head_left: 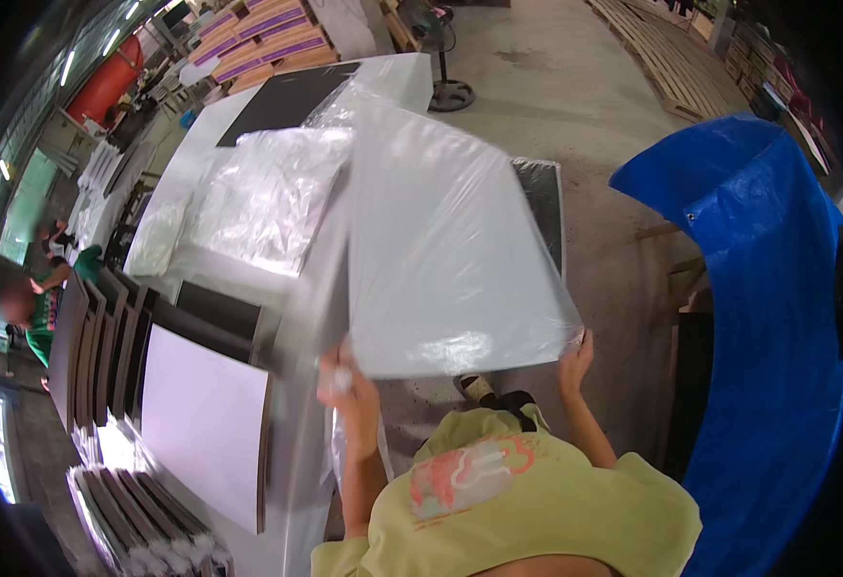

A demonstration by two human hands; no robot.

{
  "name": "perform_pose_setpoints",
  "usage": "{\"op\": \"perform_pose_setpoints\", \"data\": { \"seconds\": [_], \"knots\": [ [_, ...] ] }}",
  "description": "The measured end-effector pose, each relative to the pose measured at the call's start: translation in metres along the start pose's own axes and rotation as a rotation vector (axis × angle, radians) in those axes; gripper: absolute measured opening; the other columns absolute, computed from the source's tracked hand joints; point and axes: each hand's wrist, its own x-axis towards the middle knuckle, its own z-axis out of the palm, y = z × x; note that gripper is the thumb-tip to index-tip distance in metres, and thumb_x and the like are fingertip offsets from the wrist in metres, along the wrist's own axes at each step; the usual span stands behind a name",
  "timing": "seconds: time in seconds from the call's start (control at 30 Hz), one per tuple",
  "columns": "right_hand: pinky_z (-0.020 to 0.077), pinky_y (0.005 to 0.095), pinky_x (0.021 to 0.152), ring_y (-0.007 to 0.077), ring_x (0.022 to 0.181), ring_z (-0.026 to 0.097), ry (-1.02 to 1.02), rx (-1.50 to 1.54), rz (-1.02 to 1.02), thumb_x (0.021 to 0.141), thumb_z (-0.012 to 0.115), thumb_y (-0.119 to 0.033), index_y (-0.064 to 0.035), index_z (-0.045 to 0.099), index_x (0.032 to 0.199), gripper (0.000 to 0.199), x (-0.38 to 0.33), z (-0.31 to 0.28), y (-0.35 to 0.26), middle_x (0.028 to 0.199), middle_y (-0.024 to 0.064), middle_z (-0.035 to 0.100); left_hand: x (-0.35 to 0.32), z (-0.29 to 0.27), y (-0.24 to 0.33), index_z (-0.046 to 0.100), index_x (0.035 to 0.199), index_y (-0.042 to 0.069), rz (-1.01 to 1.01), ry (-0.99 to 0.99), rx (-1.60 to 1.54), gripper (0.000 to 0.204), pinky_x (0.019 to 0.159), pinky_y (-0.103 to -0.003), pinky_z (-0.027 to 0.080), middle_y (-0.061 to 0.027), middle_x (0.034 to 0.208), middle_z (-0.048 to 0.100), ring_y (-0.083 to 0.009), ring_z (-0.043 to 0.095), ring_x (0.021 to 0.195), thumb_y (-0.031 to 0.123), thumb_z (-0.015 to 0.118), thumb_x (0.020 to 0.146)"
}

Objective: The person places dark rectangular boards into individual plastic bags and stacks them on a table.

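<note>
Two hands on one load in the head view: left hand [352, 389] and right hand [575, 367] grip the near corners of a film-covered white panel [455, 250]. Left fingers curled round its near left corner, a pale bunched bit at the knuckles, some motion blur; right fingers pinched on the near right corner. White panel raised, spanning the right edge of the white surface [303, 433] and reaching out past it over the floor [517, 72]; whether its far end touches the surface, cannot tell. A dark panel [544, 197] shows just beyond its right side, partly hidden. On the surface: black sheet [287, 101] at the far edge; crumpled clear film [267, 197] nearer, a smaller film piece [159, 240] by the left edge. Toward the near left corner, a pale board [205, 413] with a brown side, next to a row of dark boards [104, 346]; below them, a second row of boards [142, 514], ends filmy. Off the right edge, well apart, a blue tarp [763, 288]. Beyond the left edge, a person in green [41, 337].
</note>
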Motion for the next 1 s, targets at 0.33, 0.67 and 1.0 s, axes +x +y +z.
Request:
{"op": "perform_pose_setpoints", "data": {
  "seconds": [0.33, 0.67, 1.0],
  "knots": [
    [0.0395, 0.0464, 0.062, 0.0422, 0.076, 0.053, -0.105, -0.494, 0.145, 0.083, 0.040, -0.008, -0.0016, 0.049, 0.093, 0.015, 0.100, 0.071, 0.095, 0.079, 0.0244, 0.056, 0.001, 0.228, -0.151, 0.061, 0.079, -0.004, -0.481, -0.415, 0.264, 0.028, 0.063, -0.039, 0.044, -0.0205, 0.075, 0.061, -0.0323, 0.060, 0.074, 0.024, 0.055, 0.079],
    [0.0419, 0.0439, 0.072, 0.0394, 0.085, 0.053, -0.206, -0.577, 0.307, 0.073, 0.045, -0.002, -0.0016, 0.051, 0.093, 0.021, 0.092, 0.087, 0.179, 0.084, 0.0209, 0.058, -0.041, 0.242, -0.207, 0.064, 0.071, 0.001, -0.695, -0.555, 0.366, 0.029, 0.065, -0.037, 0.044, -0.0153, 0.070, 0.062, -0.0291, 0.061, 0.071, 0.029, 0.060, 0.075],
    [0.0402, 0.0414, 0.069, 0.0389, 0.082, 0.052, -0.328, -0.485, -0.018, 0.067, 0.045, 0.006, 0.0000, 0.049, 0.088, 0.022, 0.103, 0.073, 0.186, 0.085, 0.0198, 0.054, -0.043, 0.143, -0.214, 0.050, 0.112, 0.002, -0.750, -0.840, -0.140, 0.063, 0.053, -0.026, 0.040, -0.0037, 0.073, 0.062, -0.0119, 0.051, 0.058, 0.055, 0.047, 0.078]
  ]
}}
